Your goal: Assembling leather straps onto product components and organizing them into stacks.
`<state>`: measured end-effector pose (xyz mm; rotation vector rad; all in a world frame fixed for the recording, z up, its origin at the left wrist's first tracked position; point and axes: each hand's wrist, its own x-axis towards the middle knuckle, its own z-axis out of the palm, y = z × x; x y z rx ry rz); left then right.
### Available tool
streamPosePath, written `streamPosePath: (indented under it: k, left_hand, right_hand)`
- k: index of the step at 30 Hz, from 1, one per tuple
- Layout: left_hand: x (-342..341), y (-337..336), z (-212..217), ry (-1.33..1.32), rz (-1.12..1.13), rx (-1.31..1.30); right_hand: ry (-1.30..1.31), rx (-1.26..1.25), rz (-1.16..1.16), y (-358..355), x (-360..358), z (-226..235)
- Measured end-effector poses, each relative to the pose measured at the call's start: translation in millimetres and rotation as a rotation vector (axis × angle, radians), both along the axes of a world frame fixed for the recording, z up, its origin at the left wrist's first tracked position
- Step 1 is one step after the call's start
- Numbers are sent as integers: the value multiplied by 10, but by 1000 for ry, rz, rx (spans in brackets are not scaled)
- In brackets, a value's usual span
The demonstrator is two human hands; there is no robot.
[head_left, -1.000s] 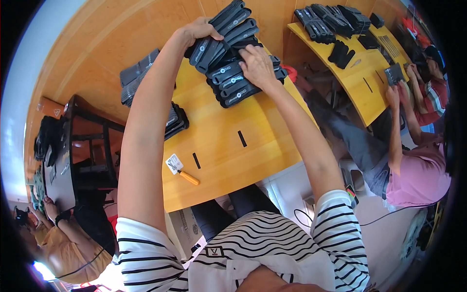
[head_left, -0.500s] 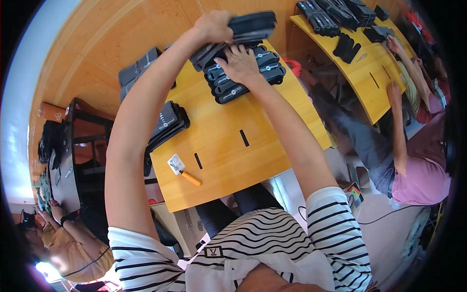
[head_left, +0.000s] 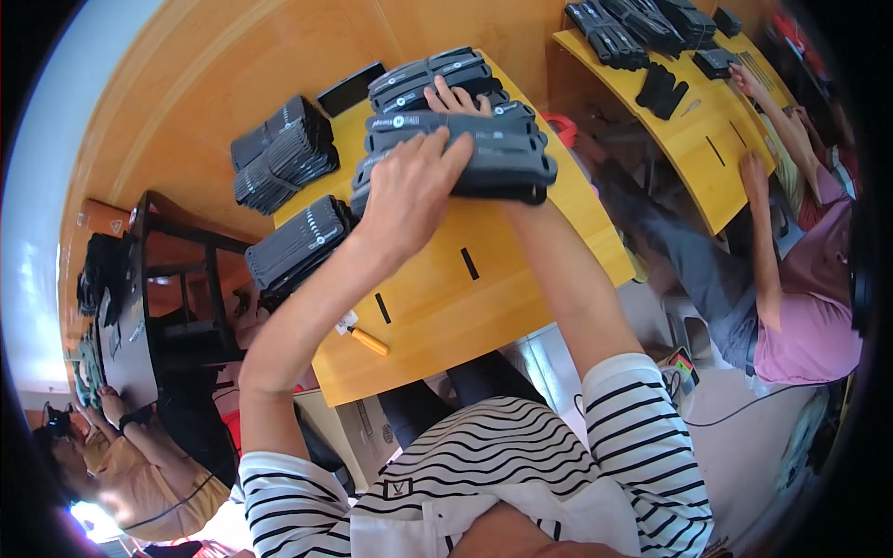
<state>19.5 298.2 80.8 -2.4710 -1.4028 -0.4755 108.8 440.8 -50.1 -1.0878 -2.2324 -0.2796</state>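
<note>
My left hand [head_left: 414,181] grips a thick bundle of dark grey folded fabric pieces [head_left: 507,160] from its near left side. White marks show along the pieces. The bundle is slightly blurred and covers part of my right forearm. Behind it, my right hand [head_left: 458,100] rests with fingers spread against a similar stack of dark pieces [head_left: 433,73] at the table's far end. The palm of that hand is hidden by the held bundle. Nearer me lies a small tool with an orange handle [head_left: 370,342], its pale blade partly behind my left forearm.
The yellow table [head_left: 419,358] carries a black strip [head_left: 470,263]. Along its left side are a grey stack [head_left: 302,240] and banded bundles [head_left: 286,158]. A flat black object [head_left: 351,89] is by the wooden wall. A co-worker in pink [head_left: 805,325] sits at another yellow table [head_left: 716,172] on the right.
My left hand has brought the bundle from the far end toward me and lowered it in front of my right hand. My left elbow has dropped, uncovering the stacks at left.
</note>
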Motion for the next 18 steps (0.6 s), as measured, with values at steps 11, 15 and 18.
streamPosePath:
  k: [11,15,18]
  left_hand:
    - [-436,-1230,685,-997,247,-153]
    - [-668,-1611,805,-1567,288,-105]
    - [-979,-2032,701,-1692,311,-74]
  right_hand:
    - [10,-268,-88,95,-120,51]
    - [249,-467,103,256,106,148]
    - [239,-223,184,-149,360,346]
